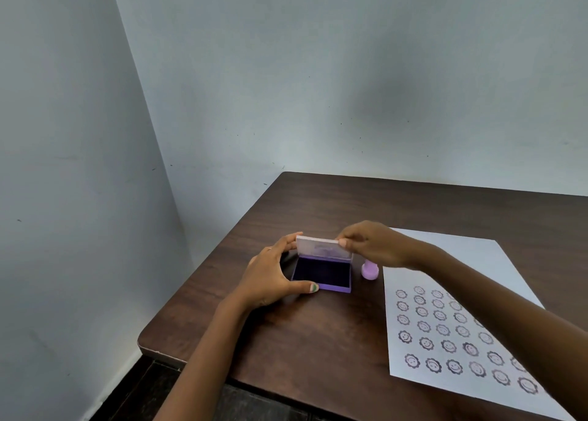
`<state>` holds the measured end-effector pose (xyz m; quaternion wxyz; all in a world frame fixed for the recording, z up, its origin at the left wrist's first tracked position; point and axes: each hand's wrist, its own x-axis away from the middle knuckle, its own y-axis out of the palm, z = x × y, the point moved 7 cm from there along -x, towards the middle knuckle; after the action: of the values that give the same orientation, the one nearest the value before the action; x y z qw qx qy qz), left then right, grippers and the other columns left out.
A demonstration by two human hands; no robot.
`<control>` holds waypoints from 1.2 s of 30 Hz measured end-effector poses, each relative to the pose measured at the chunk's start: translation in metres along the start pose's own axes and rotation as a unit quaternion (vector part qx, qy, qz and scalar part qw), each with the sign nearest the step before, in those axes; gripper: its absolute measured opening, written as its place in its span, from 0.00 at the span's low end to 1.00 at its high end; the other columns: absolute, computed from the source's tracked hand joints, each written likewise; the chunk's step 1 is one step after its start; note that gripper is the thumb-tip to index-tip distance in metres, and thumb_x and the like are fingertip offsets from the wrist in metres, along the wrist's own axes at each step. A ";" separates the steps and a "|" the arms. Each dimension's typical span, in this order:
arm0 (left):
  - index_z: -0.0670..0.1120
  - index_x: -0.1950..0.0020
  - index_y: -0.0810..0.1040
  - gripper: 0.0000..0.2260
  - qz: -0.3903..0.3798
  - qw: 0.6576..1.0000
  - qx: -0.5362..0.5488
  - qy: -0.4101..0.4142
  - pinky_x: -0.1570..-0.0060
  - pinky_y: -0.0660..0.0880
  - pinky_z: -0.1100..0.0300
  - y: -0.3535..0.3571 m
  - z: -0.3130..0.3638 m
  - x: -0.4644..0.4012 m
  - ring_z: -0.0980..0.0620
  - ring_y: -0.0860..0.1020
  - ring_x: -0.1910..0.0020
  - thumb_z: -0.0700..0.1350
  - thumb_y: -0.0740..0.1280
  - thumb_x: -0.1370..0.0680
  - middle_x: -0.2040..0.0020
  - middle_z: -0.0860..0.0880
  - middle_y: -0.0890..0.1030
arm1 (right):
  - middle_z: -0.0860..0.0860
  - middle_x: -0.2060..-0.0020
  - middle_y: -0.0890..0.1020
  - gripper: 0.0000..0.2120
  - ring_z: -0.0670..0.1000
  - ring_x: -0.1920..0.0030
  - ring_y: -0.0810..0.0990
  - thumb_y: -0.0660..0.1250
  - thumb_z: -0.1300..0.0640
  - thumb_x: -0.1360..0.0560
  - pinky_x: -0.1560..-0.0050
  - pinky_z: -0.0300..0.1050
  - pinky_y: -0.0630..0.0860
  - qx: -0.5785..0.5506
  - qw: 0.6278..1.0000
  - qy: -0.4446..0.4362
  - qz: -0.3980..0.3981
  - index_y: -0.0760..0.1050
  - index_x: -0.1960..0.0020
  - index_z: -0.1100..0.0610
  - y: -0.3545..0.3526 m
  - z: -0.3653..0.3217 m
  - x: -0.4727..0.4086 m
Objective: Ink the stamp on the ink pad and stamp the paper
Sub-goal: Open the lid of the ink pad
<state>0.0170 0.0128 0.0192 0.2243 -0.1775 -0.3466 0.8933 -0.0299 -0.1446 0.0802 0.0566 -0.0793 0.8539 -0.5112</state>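
A purple ink pad [322, 274] lies on the dark wooden table [318, 334], its dark pad exposed and its pale lid [323, 248] tilted up at the back. My left hand [273, 277] grips the pad's left side, thumb on the front edge. The lid's top right corner is pinched by my right hand [372, 245]. A small pink stamp [369, 270] stands upright just right of the pad, partly hidden under my right hand. White paper [461, 312] with several rows of smiley flower prints lies to the right.
The table stands in a corner, with pale walls [286, 86] close behind and to the left. Its left edge [197, 271] and front edge drop to a dark floor [143, 388]. My right forearm crosses over the paper.
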 end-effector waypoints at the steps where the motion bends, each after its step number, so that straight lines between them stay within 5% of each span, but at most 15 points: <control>1: 0.62 0.29 0.59 0.43 -0.002 1.000 0.006 -0.002 0.34 0.68 0.49 0.000 0.000 0.000 0.54 0.70 0.35 0.63 0.75 0.40 0.35 0.58 0.74 | 0.57 0.53 0.80 0.13 0.54 0.54 0.75 0.56 0.58 0.21 0.55 0.44 0.70 -0.024 1.000 0.005 0.015 0.76 0.49 0.64 -0.003 0.002 -0.003; 11: 0.57 0.26 0.56 0.47 -0.019 1.000 0.003 -0.023 0.30 0.63 0.43 0.002 -0.002 -0.002 0.52 0.68 0.31 0.65 0.73 0.40 0.31 0.55 0.72 | 0.62 0.50 0.80 0.16 0.60 0.49 0.77 0.55 0.54 0.21 0.50 0.54 0.74 -0.095 0.989 0.049 0.106 0.75 0.47 0.64 0.002 0.025 -0.028; 17: 0.58 0.27 0.58 0.44 -0.018 1.000 -0.014 -0.020 0.31 0.63 0.47 0.002 -0.003 -0.003 0.53 0.68 0.32 0.64 0.73 0.38 0.31 0.55 0.73 | 0.68 0.50 0.78 0.20 0.66 0.49 0.75 0.54 0.52 0.21 0.56 0.48 0.68 -0.114 0.988 0.060 0.089 0.74 0.49 0.68 0.010 0.034 -0.032; 22: 0.59 0.29 0.63 0.41 -0.015 1.000 -0.006 -0.010 0.31 0.66 0.47 0.001 0.000 -0.002 0.54 0.70 0.33 0.64 0.73 0.39 0.32 0.55 0.73 | 0.67 0.50 0.78 0.19 0.60 0.54 0.75 0.54 0.51 0.21 0.55 0.48 0.68 -0.115 0.989 0.051 0.076 0.74 0.48 0.66 0.009 0.036 -0.031; 27: 0.60 0.30 0.65 0.38 -0.013 1.000 -0.006 -0.002 0.32 0.67 0.47 0.000 0.002 0.000 0.55 0.70 0.34 0.62 0.75 0.38 0.32 0.55 0.73 | 0.55 0.45 0.79 0.14 0.50 0.48 0.76 0.59 0.53 0.22 0.50 0.42 0.71 -0.123 0.988 0.035 0.088 0.75 0.42 0.60 0.001 0.039 -0.021; 36: 0.62 0.31 0.66 0.38 -0.007 1.000 -0.003 0.004 0.33 0.68 0.47 0.000 0.002 -0.001 0.56 0.70 0.35 0.62 0.75 0.39 0.34 0.58 0.74 | 0.42 0.59 0.80 0.15 0.41 0.59 0.77 0.73 0.45 0.35 0.63 0.32 0.67 -0.057 0.990 0.026 0.123 0.80 0.52 0.51 -0.006 0.051 0.013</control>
<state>0.0165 0.0112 0.0210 0.2319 -0.1794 -0.3495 0.8899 -0.0332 -0.1940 0.0618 0.0917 0.0366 0.8863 -0.4525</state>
